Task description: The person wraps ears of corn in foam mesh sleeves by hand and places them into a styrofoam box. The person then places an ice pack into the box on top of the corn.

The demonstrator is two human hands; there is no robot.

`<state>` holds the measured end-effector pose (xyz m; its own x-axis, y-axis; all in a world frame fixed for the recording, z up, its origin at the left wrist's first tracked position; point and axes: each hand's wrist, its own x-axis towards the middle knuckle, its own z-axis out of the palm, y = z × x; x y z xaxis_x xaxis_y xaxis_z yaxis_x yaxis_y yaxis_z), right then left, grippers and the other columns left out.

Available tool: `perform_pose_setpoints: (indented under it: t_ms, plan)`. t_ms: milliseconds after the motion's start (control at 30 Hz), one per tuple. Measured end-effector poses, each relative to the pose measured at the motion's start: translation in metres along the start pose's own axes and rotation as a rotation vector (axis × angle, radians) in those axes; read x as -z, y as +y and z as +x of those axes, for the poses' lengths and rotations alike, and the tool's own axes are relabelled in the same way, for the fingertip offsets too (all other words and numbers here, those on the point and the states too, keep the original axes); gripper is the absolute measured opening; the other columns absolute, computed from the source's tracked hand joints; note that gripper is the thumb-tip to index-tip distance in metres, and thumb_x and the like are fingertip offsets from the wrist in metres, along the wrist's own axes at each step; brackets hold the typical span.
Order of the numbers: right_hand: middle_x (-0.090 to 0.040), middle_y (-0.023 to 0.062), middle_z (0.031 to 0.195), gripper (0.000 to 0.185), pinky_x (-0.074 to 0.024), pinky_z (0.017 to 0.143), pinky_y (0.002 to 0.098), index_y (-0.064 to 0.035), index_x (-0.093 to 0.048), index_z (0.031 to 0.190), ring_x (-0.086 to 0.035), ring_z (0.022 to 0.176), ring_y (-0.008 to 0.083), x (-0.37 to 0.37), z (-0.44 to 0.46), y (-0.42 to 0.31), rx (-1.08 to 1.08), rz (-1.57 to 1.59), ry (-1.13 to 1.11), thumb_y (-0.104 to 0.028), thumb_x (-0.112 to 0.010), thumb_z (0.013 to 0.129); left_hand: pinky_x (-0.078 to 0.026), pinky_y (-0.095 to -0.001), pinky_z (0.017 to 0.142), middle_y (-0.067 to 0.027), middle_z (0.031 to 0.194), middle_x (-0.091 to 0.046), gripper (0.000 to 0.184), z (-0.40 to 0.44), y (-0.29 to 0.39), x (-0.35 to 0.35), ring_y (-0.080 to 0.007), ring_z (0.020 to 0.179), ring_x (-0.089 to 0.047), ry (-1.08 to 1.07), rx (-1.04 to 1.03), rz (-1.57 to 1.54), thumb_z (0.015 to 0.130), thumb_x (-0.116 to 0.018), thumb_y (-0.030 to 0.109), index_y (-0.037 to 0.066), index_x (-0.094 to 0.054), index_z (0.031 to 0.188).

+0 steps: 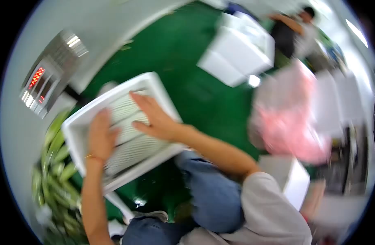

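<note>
A white foam box point(163, 96) sits tilted in front of me. Inside it are pale green, finely ribbed packs point(132, 157) laid side by side; blur hides what exactly they are. My left hand point(101, 136) reaches over the box's left side, its fingers stretched along the inner wall and thumb out over the packs. Over the far right part of the packs is my right hand point(152, 116), fingers extended and thumb apart. Neither hand grips anything, though I cannot tell how firmly they touch the packs.
Long green vegetables point(58, 179) are heaped at the left. A scale with a red display point(37, 77) stands beyond them. White foam boxes point(236, 51), pink plastic bags point(285, 122) and another white box point(285, 175) are on the right. A person point(303, 36) works at the back right. The floor point(171, 45) is green.
</note>
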<state>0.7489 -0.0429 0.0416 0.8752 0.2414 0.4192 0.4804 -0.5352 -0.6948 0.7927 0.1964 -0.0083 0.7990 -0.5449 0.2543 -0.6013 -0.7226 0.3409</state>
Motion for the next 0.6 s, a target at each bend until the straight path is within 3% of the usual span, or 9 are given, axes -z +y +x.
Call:
perform_pose_setpoints:
  t_ms: [100, 167, 267, 333, 367, 400, 467, 533, 600]
  plan:
    - [-0.060, 0.0145, 0.112, 0.035, -0.0473, 0.085, 0.0332, -0.0043, -0.056, 0.121, -0.059, 0.098, 0.0281, 0.096, -0.123, -0.056, -0.380, 0.143, 0.338, -0.015, -0.060, 0.088, -0.033, -0.0457, 0.104, -0.0213, 0.137, -0.041, 0.063, 0.021, -0.004, 0.012, -0.0389, 0.125, -0.040, -0.235, 0.153, 0.137, 0.086, -0.059, 0.025, 0.006, -0.035, 0.141]
    - [-0.064, 0.0123, 0.089, 0.017, -0.0498, 0.069, 0.0320, -0.0041, -0.065, 0.099, -0.062, 0.075, 0.0266, 0.144, -0.238, -0.100, -0.650, -0.097, 0.514, -0.016, -0.059, 0.089, -0.035, -0.0457, 0.103, -0.0211, 0.136, -0.040, 0.063, 0.028, -0.017, 0.019, -0.0401, 0.124, -0.039, -0.328, 0.103, 0.243, 0.087, -0.059, 0.026, 0.007, -0.034, 0.142]
    - [-0.061, 0.0126, 0.071, 0.010, -0.0462, 0.057, 0.0374, -0.0078, -0.066, 0.081, -0.059, 0.063, 0.0284, 0.209, -0.424, -0.181, -0.938, -0.635, 0.252, -0.017, -0.063, 0.085, -0.033, -0.0451, 0.104, -0.0204, 0.137, -0.040, 0.061, 0.037, -0.048, 0.030, -0.0398, 0.125, -0.038, -0.436, -0.038, 0.337, 0.086, -0.060, 0.021, 0.008, -0.036, 0.141]
    - [-0.063, 0.0091, 0.067, 0.013, -0.0428, 0.052, 0.0336, -0.0052, -0.066, 0.085, -0.056, 0.056, 0.0187, 0.244, -0.527, -0.220, -0.957, -0.730, 0.827, -0.014, -0.057, 0.087, -0.032, -0.0438, 0.105, -0.0194, 0.137, -0.040, 0.057, 0.040, -0.022, 0.053, -0.0391, 0.125, -0.039, -0.314, -0.105, 0.294, 0.086, -0.058, 0.014, 0.006, -0.039, 0.139]
    - [-0.059, 0.0082, 0.062, 0.021, -0.0435, 0.053, 0.0317, -0.0028, -0.065, 0.086, -0.054, 0.055, 0.0164, 0.269, -0.554, -0.237, -1.363, -0.640, 1.089, -0.017, -0.052, 0.090, -0.033, -0.0431, 0.105, -0.0194, 0.136, -0.040, 0.056, 0.041, -0.009, 0.061, -0.0383, 0.124, -0.040, -0.306, -0.118, 0.232, 0.086, -0.058, 0.011, 0.006, -0.039, 0.139]
    - [-0.054, 0.0031, 0.057, 0.030, -0.0415, 0.051, 0.0267, -0.0007, -0.061, 0.080, -0.050, 0.052, 0.0134, 0.296, -0.588, -0.239, -1.470, -0.639, 1.202, -0.022, -0.045, 0.095, -0.033, -0.0424, 0.104, -0.0194, 0.136, -0.041, 0.055, 0.038, 0.009, 0.069, -0.0374, 0.123, -0.041, -0.298, -0.125, 0.176, 0.086, -0.057, 0.009, 0.006, -0.039, 0.138]
    - [-0.057, 0.0057, 0.074, 0.033, -0.0436, 0.061, 0.0283, -0.0033, -0.056, 0.098, -0.053, 0.064, 0.0150, 0.311, -0.670, -0.226, -1.702, -0.187, 1.314, -0.035, -0.050, 0.093, -0.043, -0.0370, 0.094, -0.0196, 0.124, -0.050, 0.051, 0.036, 0.038, 0.083, -0.0307, 0.109, -0.053, -0.318, -0.092, 0.007, 0.087, -0.054, 0.004, 0.005, -0.043, 0.137]
    - [-0.061, 0.0108, 0.097, 0.047, -0.0460, 0.076, 0.0321, -0.0051, -0.049, 0.121, -0.057, 0.084, 0.0192, 0.292, -0.706, -0.194, -1.782, 0.491, 1.153, -0.040, -0.056, 0.090, -0.046, -0.0344, 0.086, -0.0183, 0.114, -0.056, 0.048, 0.021, 0.067, 0.102, -0.0259, 0.097, -0.057, -0.380, 0.002, -0.068, 0.088, -0.054, 0.004, 0.004, -0.045, 0.135]
    - [-0.061, 0.0136, 0.113, 0.060, -0.0441, 0.090, 0.0344, -0.0036, -0.046, 0.132, -0.057, 0.100, 0.0227, 0.262, -0.688, -0.156, -1.797, 0.567, 1.071, -0.042, -0.060, 0.088, -0.048, -0.0312, 0.075, -0.0148, 0.100, -0.062, 0.044, 0.000, 0.068, 0.116, -0.0188, 0.080, -0.059, -0.362, 0.027, -0.066, 0.089, -0.053, 0.005, 0.003, -0.048, 0.133]
